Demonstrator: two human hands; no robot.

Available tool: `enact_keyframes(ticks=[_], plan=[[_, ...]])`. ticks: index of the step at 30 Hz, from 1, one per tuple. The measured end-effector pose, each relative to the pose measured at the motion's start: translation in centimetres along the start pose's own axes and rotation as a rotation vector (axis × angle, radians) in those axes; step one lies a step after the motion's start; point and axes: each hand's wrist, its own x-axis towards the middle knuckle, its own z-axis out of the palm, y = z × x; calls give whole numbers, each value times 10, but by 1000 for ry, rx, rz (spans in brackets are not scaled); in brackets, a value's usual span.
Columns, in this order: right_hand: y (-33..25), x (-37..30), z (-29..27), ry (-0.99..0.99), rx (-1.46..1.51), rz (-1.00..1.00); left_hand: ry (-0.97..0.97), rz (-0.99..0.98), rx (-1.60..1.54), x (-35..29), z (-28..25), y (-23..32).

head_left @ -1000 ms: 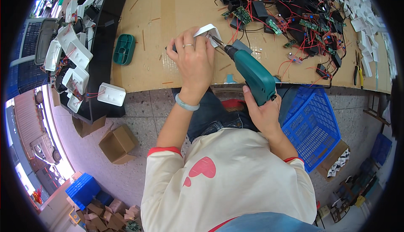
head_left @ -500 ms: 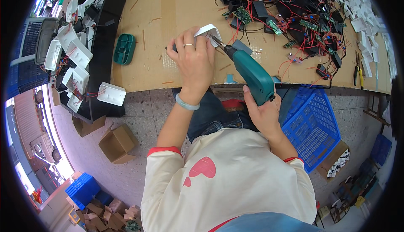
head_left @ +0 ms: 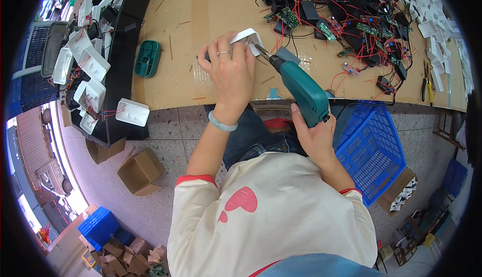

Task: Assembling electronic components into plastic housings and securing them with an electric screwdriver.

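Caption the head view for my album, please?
Left hand holds a white casing; right hand points a green power screwdriver at it.

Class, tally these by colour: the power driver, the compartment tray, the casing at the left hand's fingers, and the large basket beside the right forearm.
Green: 2 (power driver, compartment tray)
White: 1 (casing)
Blue: 1 (large basket)
Total: 4
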Motion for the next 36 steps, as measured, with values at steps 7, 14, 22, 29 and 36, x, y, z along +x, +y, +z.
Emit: enact_keyframes(ticks=[7, 14, 22, 29, 36], plan=[[-3, -7, -9, -5, 12, -6, 4, 5, -9, 0, 1, -1], [-14, -16, -30, 14, 88, 5, -2, 3, -35, 1, 1, -3], [-12, -25, -42, 185, 244, 202, -26, -35, -55, 1, 0, -6], [-14, -22, -45, 164, 250, 206, -81, -56, -153, 6, -2, -8], [-17, -27, -44, 153, 226, 241, 107, -273, -318, 25, -37, -35]])
